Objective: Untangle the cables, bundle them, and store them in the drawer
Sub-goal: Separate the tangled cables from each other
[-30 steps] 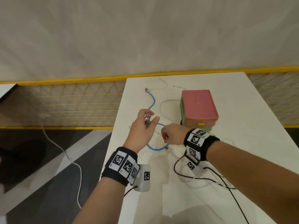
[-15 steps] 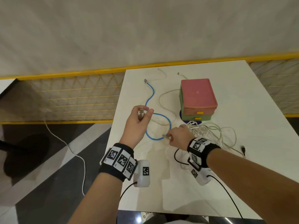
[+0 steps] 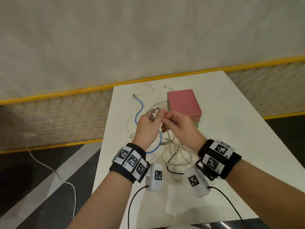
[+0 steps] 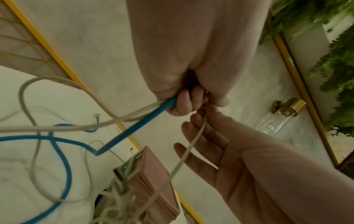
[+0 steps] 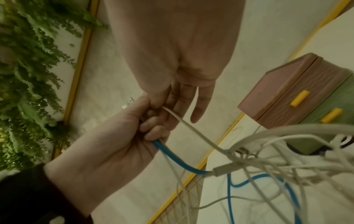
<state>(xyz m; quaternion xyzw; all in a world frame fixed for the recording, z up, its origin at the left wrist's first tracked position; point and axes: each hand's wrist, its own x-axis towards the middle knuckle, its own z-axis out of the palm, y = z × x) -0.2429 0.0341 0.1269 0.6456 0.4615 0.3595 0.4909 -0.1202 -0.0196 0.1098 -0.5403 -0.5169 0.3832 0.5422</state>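
Two hands are meeting above the white surface [image 3: 231,123] in the head view: my left hand [image 3: 146,128] is gripping the plug end of the blue cable [image 3: 138,111] with a white lead, and my right hand [image 3: 179,128] is pinching a white cable [image 3: 168,134] rising from the tangle [image 3: 175,151]. A pink-topped drawer box [image 3: 183,103] is sitting just beyond my hands. Yellow mesh fencing [image 3: 66,119] and a pale wall are bordering the surface. My wristbands are wearing square black-and-white codes; I am seeing no readable writing.

Left wrist view: my fingers [image 4: 184,103] are curling round the blue cable [image 4: 134,128], right hand [image 4: 220,145] pinching the white strand [image 4: 184,156].

Right wrist view: the drawer box [image 5: 291,92] is showing yellow handles, with green foliage [image 5: 28,75] at the left edge.
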